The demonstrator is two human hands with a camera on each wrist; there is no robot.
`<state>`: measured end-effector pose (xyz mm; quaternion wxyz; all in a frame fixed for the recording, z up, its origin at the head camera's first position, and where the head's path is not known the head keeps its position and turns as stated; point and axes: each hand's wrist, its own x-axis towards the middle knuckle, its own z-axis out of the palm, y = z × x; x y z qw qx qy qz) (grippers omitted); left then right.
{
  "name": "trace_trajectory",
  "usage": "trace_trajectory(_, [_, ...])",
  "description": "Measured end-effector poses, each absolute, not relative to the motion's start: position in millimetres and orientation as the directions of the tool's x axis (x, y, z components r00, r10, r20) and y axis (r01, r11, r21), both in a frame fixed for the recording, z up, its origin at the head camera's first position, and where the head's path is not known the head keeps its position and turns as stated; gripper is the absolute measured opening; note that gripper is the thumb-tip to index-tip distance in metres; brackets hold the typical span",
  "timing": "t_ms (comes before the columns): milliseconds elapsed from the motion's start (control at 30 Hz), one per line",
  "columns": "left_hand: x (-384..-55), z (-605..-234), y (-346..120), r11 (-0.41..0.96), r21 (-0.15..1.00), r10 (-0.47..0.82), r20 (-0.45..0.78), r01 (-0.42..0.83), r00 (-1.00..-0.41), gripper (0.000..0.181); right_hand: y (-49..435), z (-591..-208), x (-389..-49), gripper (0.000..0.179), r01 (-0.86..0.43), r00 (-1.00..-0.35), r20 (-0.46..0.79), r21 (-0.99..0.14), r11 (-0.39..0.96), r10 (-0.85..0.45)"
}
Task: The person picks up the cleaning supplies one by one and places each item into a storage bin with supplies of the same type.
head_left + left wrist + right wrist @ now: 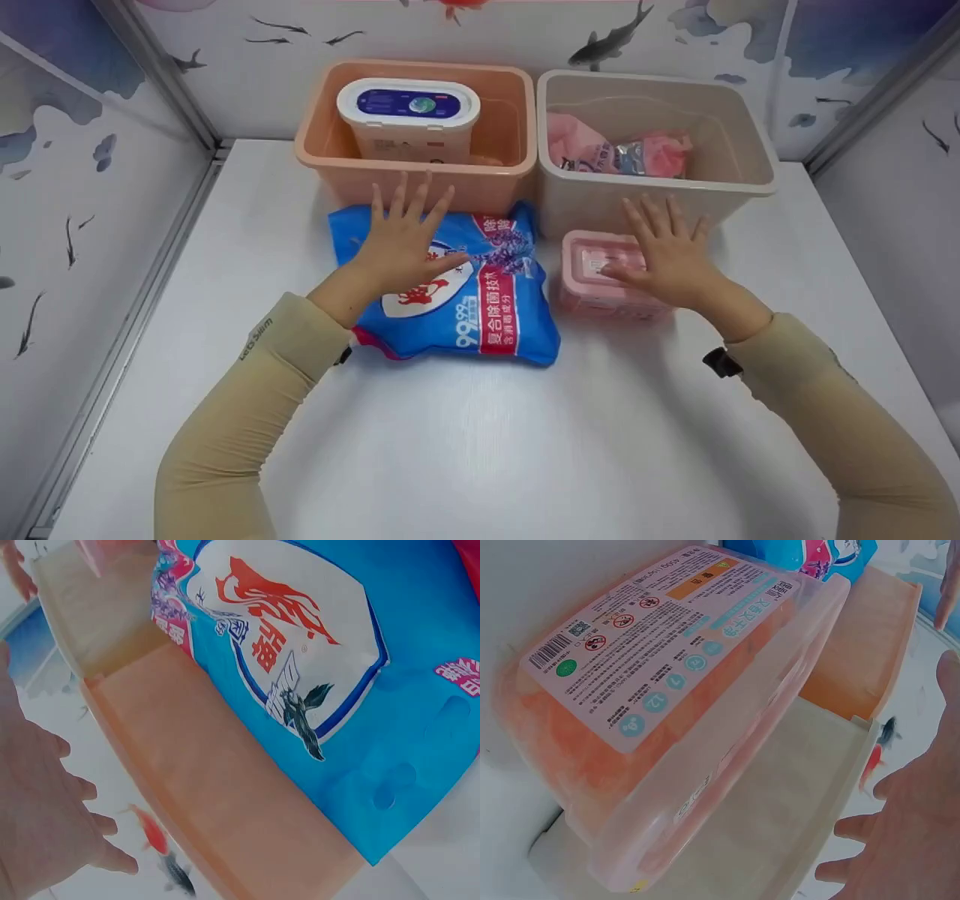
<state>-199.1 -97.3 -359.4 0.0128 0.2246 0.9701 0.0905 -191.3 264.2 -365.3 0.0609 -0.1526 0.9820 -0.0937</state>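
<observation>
My left hand [405, 244] is spread with straight fingers above a blue detergent bag [450, 330]. The bag lies flat on the table, its printed front up. In the left wrist view, the same bag [420, 742] stays apart from the fingers. My right hand [671, 251], fingers also spread, hovers over a pink lidded plastic box [592, 289] and covers part of its lid. Through the box's clear wall [562, 742] orange contents show in the right wrist view, behind a printed label. Neither hand grips anything.
Behind the bag stands an orange bin [330, 161] holding a white lidded tub [409, 135]. A beige bin [739, 180] beside it contains pink packages [581, 142]. Patterned panels [495, 37] enclose the white table [465, 450] at the back and sides.
</observation>
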Motion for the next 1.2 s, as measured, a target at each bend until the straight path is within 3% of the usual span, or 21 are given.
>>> trace_trajectory(533, [-224, -345, -159, 0.924, 0.286, 0.240, 0.083, 0.254, -0.967, 0.087, 283, -372, -200, 0.103, -0.279, -0.930, -0.187, -0.199, 0.940, -0.316])
trace_trajectory(1200, [-250, -347, -211, 0.912, 0.411, -0.018, 0.017, -0.009, -1.000, 0.088, 297, -384, -204, 0.111, -0.317, -0.910, -0.196, -0.238, 0.918, -0.365])
